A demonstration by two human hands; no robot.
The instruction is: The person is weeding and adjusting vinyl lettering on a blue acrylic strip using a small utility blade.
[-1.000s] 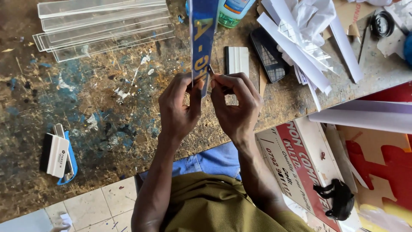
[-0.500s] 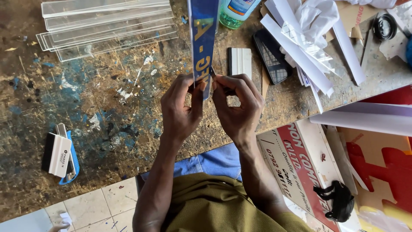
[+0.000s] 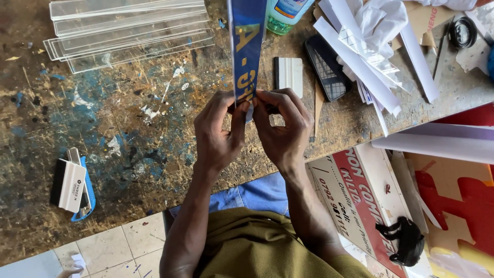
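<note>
Both hands have shifted slightly since the earlier frame, fingertips drawn closer at the strip's near end. Left hand [image 3: 218, 134] and right hand [image 3: 283, 131] each pinch the blue lettered strip [image 3: 247, 46], which extends away from the grip across the paint-stained workbench [image 3: 128, 144]. White squeegee [image 3: 289, 74] lies just beyond the right hand.

strip [image 3: 246, 46]: long, narrow, blue, with gold lettering along its length
state: flat and straight, near end pinched between both hands; a pale edge shows at that end, just below the fingertips
pose: lengthwise, running away from the person, raised above the bench
place: middle of view, far end cut off by the top edge
</note>
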